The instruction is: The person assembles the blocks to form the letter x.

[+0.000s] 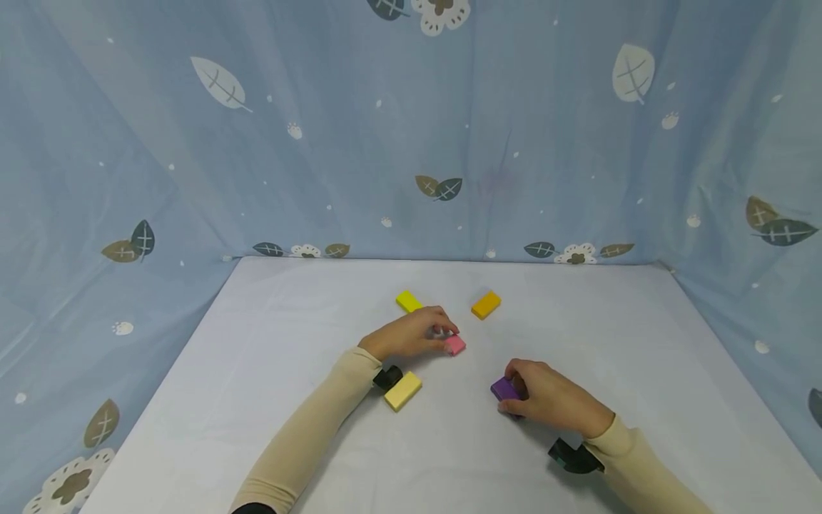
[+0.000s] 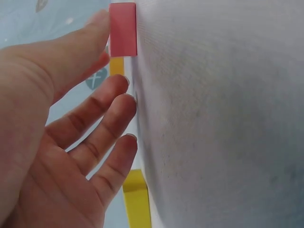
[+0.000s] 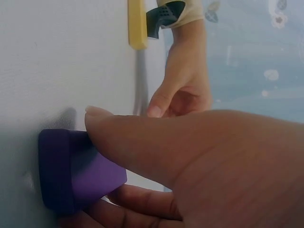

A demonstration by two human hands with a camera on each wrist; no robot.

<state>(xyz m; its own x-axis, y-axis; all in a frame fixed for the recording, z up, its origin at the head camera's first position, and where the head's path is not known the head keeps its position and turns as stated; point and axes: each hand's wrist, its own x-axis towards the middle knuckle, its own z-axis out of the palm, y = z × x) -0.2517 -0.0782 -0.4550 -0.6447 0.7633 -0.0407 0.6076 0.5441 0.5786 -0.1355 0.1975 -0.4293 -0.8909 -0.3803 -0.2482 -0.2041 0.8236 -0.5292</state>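
Two-handed handling of small blocks on a white cloth (image 1: 289,325). The left hand (image 1: 406,334) pinches the pink block (image 1: 456,345) between thumb and forefinger, its remaining fingers loosely bent, parted and free of any block; the right hand (image 1: 555,396) grips the purple block (image 1: 504,389), the thumb along one side and the fingers curled about the other. For sound handling, thumb and fingertips should bear squarely on opposed edges, near the middle of the length, with light and even pressure — a pinch close to one end would probably let the block swivel. The left forearm calls for care: the black wrist device (image 1: 388,378) lies just beside the pale yellow block (image 1: 403,392), which a low sweep might nudge. The pink block lies toward the middle of the cloth, nearer the orange block (image 1: 486,305) than the purple one is; the bright yellow block (image 1: 409,301) is partly covered by the left hand in the head view. Pink and purple alike are oblong, plain and matt — the purple with softly rounded corners in the right wrist view. Whether either block touches the cloth cannot be told.
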